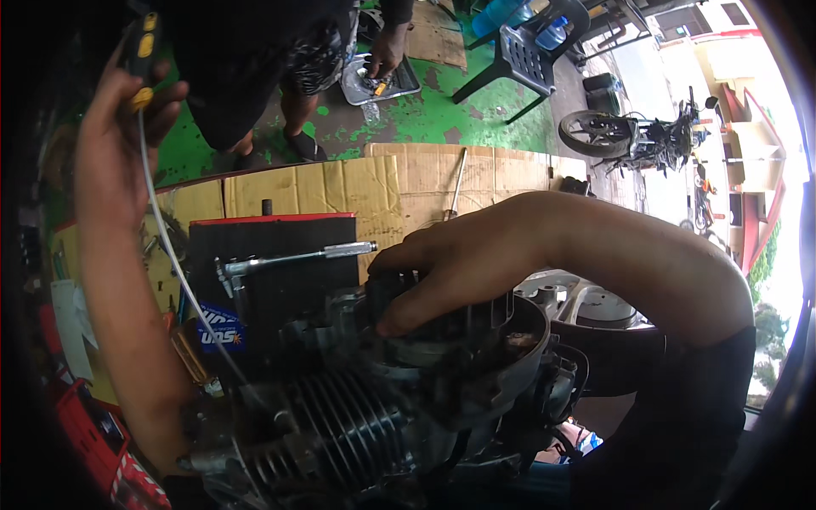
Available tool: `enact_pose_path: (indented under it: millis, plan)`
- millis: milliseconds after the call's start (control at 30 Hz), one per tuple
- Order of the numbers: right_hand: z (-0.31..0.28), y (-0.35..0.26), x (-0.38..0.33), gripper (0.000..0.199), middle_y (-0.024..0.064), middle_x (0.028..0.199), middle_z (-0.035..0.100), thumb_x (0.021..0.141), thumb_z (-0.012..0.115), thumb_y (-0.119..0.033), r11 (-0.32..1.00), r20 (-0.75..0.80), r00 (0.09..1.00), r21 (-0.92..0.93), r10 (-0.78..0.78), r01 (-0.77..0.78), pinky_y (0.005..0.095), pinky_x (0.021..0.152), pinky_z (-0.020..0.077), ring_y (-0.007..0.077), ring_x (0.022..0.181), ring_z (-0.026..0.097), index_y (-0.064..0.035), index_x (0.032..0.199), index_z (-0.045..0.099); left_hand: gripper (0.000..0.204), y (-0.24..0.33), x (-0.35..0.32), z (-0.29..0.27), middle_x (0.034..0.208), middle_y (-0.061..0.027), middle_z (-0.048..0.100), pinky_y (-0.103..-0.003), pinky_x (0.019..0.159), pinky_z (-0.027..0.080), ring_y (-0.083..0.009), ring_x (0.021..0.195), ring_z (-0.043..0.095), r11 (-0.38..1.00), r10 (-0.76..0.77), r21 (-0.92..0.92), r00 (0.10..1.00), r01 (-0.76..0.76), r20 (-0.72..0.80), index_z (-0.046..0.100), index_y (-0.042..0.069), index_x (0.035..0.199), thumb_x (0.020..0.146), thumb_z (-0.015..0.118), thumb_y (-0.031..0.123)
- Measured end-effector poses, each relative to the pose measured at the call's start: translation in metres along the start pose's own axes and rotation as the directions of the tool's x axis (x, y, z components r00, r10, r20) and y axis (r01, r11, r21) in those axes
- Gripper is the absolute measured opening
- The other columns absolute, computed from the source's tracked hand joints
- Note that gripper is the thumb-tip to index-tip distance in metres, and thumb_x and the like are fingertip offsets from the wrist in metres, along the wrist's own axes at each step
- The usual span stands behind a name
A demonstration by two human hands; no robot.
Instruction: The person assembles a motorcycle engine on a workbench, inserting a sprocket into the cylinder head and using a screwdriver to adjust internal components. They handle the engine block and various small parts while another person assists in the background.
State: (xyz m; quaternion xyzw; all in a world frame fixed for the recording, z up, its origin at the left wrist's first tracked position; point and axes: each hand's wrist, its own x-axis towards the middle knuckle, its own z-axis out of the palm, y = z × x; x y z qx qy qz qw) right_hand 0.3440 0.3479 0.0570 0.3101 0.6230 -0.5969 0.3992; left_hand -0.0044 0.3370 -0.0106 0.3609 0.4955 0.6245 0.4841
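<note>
Hands: left hand point(110, 127) raised, closed on a yellow-black tool point(141, 51) trailing a white tube point(170, 246); right hand point(450, 268) grips the top of the engine point(382, 399). Ratchet point(297, 255) lies on a black board point(272, 263); blue label point(219, 327) at its lower left corner

Counter point(382, 183) w/ cardboard cover: black mat point(280, 255) just left of right-hand fingers point(399, 319), ratchet wrench point(297, 257) on mat, engine point(382, 416) under fingers.

Right hand point(463, 268) resting on engine point(382, 399), fingers point(399, 321) pressing inside housing; left hand point(119, 110) gripping screwdriver point(142, 51) aloft; ratchet point(293, 255) lying behind.
</note>
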Motion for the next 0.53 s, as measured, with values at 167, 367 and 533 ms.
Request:
enact_pose_path:
  millis: [167, 367, 533]
  plan:
    - [0.002, 0.003, -0.003, 0.090, 0.0270, 0.144, 0.064, 0.097, 0.062, -0.068, 0.996, -0.025, 0.998, 0.063, -0.060, 0.061, 0.0465, 0.114, 0.0464, 0.0404, 0.136, 0.060, -0.0016, 0.156, 0.049, 0.051, -0.002, 0.011, -0.025, 0.131, -0.0143, 0.072, -0.026, 0.092, 0.061, -0.0185, 0.107, 0.073, 0.998, -0.050, 0.026, 0.998, 0.051, -0.032, 0.055, 0.001, 0.152, 0.106, 0.060, 0.021]
    - [-0.008, -0.001, -0.012, 0.077, 0.0215, 0.143, 0.067, 0.097, 0.061, -0.062, 0.992, 0.018, 0.998, 0.108, -0.062, 0.060, 0.0452, 0.114, 0.0473, 0.0354, 0.134, 0.063, -0.0098, 0.154, 0.056, 0.056, -0.008, 0.024, -0.045, 0.136, -0.0172, 0.068, -0.025, 0.093, 0.061, -0.0188, 0.109, 0.072, 0.998, -0.057, 0.042, 0.998, 0.056, 0.024, 0.049, 0.000, 0.155, 0.105, 0.062, 0.020]
    - [-0.011, 0.000, -0.004, 0.076, 0.0219, 0.126, 0.074, 0.097, 0.061, -0.065, 0.997, 0.011, 1.000, 0.076, 0.006, -0.007, 0.0460, 0.103, 0.0546, 0.0357, 0.120, 0.071, -0.0097, 0.149, 0.057, 0.053, -0.001, 0.017, -0.026, 0.133, -0.0172, 0.069, -0.026, 0.092, 0.061, -0.0196, 0.108, 0.072, 0.997, -0.069, 0.022, 0.997, 0.068, 0.031, 0.051, 0.000, 0.151, 0.103, 0.062, 0.020]
